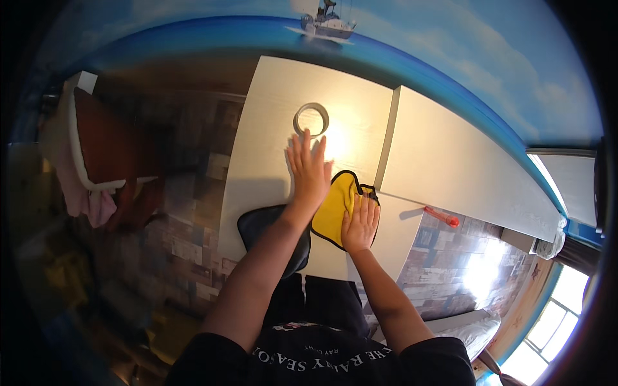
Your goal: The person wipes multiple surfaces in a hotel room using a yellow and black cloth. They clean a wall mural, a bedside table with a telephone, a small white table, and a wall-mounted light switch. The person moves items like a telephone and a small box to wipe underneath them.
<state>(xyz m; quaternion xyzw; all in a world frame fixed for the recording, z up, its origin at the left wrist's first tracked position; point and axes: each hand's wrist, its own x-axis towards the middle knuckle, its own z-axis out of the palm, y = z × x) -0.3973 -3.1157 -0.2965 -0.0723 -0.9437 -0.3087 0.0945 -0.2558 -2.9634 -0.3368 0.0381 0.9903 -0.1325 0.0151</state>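
Note:
My left hand (309,171) is stretched palm down over the white table, its fingers spread. Its fingertips reach the near rim of a pale ring, which looks like a roll of tape (296,120); whether they touch it I cannot tell. A yellow cloth with black edging (328,217) lies partly rumpled to the right of that hand. My right hand (361,224) rests flat on the cloth's right side and covers part of it. Beneath my left forearm is a flat, dark, rounded item (258,227), its kind unclear and its middle hidden.
A raised white cabinet or shelf (463,164) adjoins the white table (270,91) on the right. At the table's right edge is a red, tube-like object (442,217). A brown-seated chair with a pale rim (104,144) stands left. A wall mural with a sailboat (328,26) rises behind.

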